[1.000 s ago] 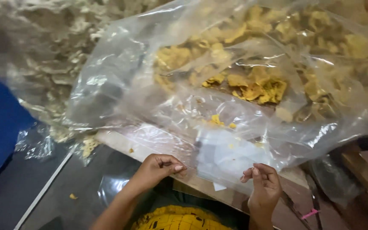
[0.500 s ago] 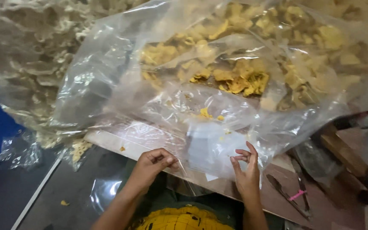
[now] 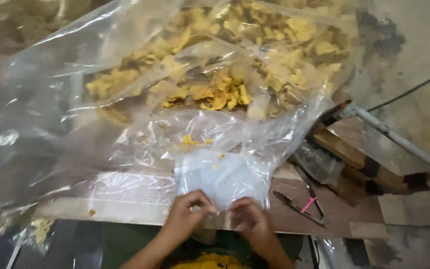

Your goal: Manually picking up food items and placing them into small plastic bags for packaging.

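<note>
- Pouch (image 3: 222,179), small and clear, is lying at the desk's (image 3: 125,209) near edge, between both hands.
- Left hand (image 3: 187,215) is pinching its lower left edge, fingers curled.
- Right hand (image 3: 250,221) is pinching its lower right edge.
- Big clear bag (image 3: 125,99) of yellow chips (image 3: 220,92) is sprawling just behind, touching the pouch.
- Tongs (image 3: 299,204) are lying to the right on the desk.
</note>
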